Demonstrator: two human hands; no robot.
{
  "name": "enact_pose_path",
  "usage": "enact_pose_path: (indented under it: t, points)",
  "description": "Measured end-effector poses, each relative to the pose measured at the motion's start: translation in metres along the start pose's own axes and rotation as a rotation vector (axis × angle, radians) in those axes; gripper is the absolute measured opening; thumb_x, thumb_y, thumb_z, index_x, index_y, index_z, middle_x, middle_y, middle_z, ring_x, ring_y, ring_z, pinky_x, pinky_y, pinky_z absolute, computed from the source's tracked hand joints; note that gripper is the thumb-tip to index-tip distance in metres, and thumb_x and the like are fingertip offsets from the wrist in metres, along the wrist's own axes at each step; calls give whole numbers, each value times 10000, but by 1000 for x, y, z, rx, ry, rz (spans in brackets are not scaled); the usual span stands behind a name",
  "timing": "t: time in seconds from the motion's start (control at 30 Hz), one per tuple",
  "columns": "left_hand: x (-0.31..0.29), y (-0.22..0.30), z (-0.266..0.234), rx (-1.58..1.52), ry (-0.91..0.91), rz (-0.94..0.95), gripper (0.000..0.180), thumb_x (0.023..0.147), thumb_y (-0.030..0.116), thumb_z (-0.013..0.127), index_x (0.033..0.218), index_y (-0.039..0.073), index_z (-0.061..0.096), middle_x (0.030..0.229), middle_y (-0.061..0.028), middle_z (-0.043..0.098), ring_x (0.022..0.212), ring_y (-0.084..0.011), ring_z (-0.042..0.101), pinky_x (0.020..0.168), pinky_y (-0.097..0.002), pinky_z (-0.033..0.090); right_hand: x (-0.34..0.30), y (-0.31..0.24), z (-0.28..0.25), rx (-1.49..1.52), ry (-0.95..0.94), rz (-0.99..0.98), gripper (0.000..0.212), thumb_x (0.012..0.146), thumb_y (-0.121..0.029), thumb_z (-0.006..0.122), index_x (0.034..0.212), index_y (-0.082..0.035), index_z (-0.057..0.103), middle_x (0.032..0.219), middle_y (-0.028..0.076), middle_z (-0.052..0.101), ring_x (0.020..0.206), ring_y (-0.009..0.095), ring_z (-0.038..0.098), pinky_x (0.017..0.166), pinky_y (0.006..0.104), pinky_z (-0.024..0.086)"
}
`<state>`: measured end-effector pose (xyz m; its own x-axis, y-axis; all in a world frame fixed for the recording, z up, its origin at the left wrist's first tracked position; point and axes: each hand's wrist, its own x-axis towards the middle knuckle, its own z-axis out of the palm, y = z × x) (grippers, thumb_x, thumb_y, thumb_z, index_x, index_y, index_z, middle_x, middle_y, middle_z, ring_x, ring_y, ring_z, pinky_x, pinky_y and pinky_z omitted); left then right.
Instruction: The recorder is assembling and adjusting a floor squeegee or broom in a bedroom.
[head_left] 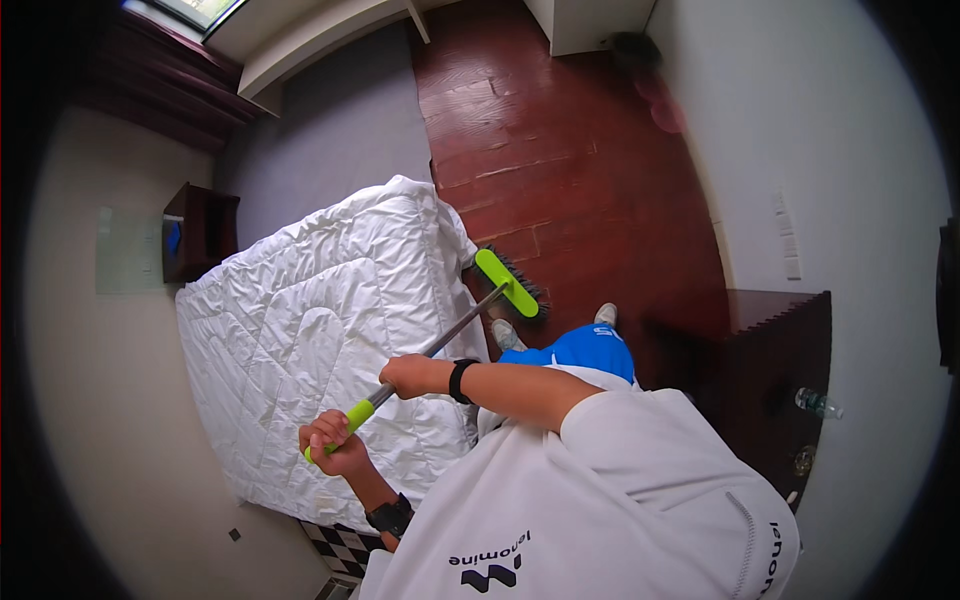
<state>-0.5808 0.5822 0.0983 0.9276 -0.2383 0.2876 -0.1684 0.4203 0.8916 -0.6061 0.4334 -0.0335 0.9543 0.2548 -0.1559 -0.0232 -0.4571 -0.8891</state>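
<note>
A long-handled floor brush [507, 284] slants across in front of me. Its bright green head, edged with dark bristles, rests on the red floor beside the bed's corner. My left hand [338, 443] is wrapped round the green grip at the top end of the pole. Further down, my right hand [416, 375] is closed round the grey metal pole [467, 329]. The pole passes over the edge of the white quilt [320, 330], which covers the bed. Each wrist wears a black band.
My shoes [508, 336] stand close to the brush head on the red wooden floor [590, 200]. To the right, a dark cabinet [760, 360] carries a clear plastic bottle [819, 403]. Beyond the bed lies a grey mat-like surface [345, 125]; a dark nightstand [205, 230] stands left.
</note>
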Motion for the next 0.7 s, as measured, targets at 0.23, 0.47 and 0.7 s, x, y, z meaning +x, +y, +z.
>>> enact_pose_path:
  t: [0.23, 0.47, 0.7]
  points:
    - [-36, -54, 83, 62, -93, 33, 200, 832, 166, 456, 660, 83, 397, 535, -71, 455, 536, -185, 464, 661, -378, 476, -83, 66, -52, -53, 150, 54, 160, 723, -80, 636, 878, -76, 673, 884, 183, 668, 870, 367, 659, 738, 455, 528]
    - [-87, -187, 239, -10, -341, -310, 254, 816, 267, 503, 660, 83, 421, 596, -84, 489, 625, -215, 513, 799, -423, 490, -246, 199, -146, -84, 344, 359, 127, 721, -68, 636, 842, -82, 672, 891, 186, 671, 899, 375, 650, 789, 469, 525]
    - [-184, -279, 396, -11, -837, -688, 120, 853, 73, 462, 753, 24, 507, 894, -126, 639, 980, -242, 597, 1025, -424, 398, -460, 331, -183, -191, 458, 701, 147, 711, -94, 653, 849, -110, 704, 880, 142, 688, 886, 337, 654, 798, 446, 516]
